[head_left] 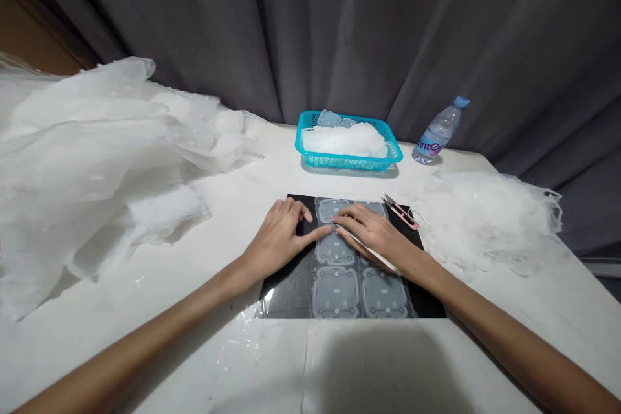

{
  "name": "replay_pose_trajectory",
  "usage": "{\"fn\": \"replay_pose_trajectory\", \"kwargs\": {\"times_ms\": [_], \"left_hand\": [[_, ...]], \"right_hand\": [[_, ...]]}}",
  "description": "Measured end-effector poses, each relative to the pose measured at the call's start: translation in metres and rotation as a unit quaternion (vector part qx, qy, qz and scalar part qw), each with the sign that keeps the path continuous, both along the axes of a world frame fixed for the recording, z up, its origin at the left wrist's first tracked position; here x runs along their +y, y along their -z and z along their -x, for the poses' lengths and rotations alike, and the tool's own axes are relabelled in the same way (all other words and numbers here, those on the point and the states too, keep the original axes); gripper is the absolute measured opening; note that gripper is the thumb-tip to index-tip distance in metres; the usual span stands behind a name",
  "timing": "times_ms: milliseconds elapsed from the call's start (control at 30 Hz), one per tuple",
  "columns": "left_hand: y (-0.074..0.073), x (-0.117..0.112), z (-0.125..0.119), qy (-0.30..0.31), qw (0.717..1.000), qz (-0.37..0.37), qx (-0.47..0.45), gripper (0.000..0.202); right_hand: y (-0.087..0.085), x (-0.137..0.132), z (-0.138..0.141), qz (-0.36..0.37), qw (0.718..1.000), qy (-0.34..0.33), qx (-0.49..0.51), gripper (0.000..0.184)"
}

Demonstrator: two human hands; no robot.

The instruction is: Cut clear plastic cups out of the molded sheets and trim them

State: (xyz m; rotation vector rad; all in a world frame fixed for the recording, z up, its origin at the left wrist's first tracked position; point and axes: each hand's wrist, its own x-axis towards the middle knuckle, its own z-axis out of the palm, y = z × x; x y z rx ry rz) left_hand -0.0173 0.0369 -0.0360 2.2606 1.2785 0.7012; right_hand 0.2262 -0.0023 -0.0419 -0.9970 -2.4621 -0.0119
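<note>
Where it lay flat on the black rectangular mat (286, 284), at the near middle of the white table (509, 330), the clear thin plastic sheet of rounded-square blister shapes (337, 284) was entered first.

Handling, as judged: very light, flexible, slick, easily creased or torn. Best pinned flat with fingertips beside a blister and lifted from a corner.

- Left hand (279, 236): fingers loosely spread, forefinger pressed on the sheet, holding nothing.
- Right hand (371, 229): fingers curled low over a slim white blade-like tool (378, 257), its tip beside the left forefinger.
- At the mat's far right corner: pink thread snips (402, 211).
- Beyond: turquoise perforated plastic basket (349, 158) of white film; clear water bottle (438, 132).
- Flanking: left heap of white translucent film (97, 162); right heap of white translucent film (485, 220).
</note>
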Motion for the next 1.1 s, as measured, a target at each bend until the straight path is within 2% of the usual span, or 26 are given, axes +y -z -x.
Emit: {"fn": "replay_pose_trajectory", "kwargs": {"times_ms": [133,233,300,433,500,633,733,800,933,967,1033,1100], "left_hand": [[-0.002,-0.006,-0.008,0.057,0.992,0.092,-0.064,0.047],[-0.006,-0.004,-0.013,0.060,0.984,0.138,-0.091,0.044],[-0.008,-0.002,-0.013,0.050,0.979,0.170,-0.097,0.043],[-0.010,0.003,-0.009,0.069,0.973,0.201,-0.092,0.041],[-0.013,0.004,-0.008,0.082,0.972,0.199,-0.091,0.041],[-0.024,0.001,-0.007,0.106,0.961,0.213,-0.144,0.038],[-0.028,-0.004,-0.010,0.075,0.920,0.306,-0.232,0.044],[-0.027,-0.006,-0.013,0.054,0.896,0.343,-0.276,0.044],[-0.022,-0.006,-0.016,0.037,0.869,0.374,-0.321,0.044],[-0.022,-0.006,-0.016,0.034,0.862,0.385,-0.329,0.042],[-0.022,-0.005,-0.015,0.037,0.852,0.398,-0.339,0.039],[-0.022,-0.005,-0.015,0.045,0.850,0.398,-0.343,0.035]], "right_hand": [[-0.008,-0.005,0.005,0.003,1.000,-0.003,0.015,0.023],[-0.010,-0.003,0.006,0.060,0.995,0.007,0.085,0.019],[-0.010,0.002,0.003,0.096,0.980,0.050,0.169,0.016],[-0.015,0.014,-0.010,0.106,0.928,0.176,0.311,0.016],[-0.019,0.013,-0.012,0.124,0.916,0.180,0.337,0.016],[-0.022,-0.004,-0.003,0.148,0.938,0.081,0.303,0.015],[-0.022,-0.019,0.006,0.177,0.953,-0.004,0.248,0.019],[-0.026,-0.024,0.007,0.211,0.949,-0.029,0.231,0.024],[-0.044,-0.022,-0.007,0.245,0.937,-0.008,0.249,0.024],[-0.048,-0.019,-0.012,0.233,0.939,0.004,0.254,0.026],[-0.051,-0.012,-0.023,0.170,0.947,0.042,0.269,0.041],[-0.048,-0.004,-0.031,0.107,0.954,0.089,0.267,0.050]]}}
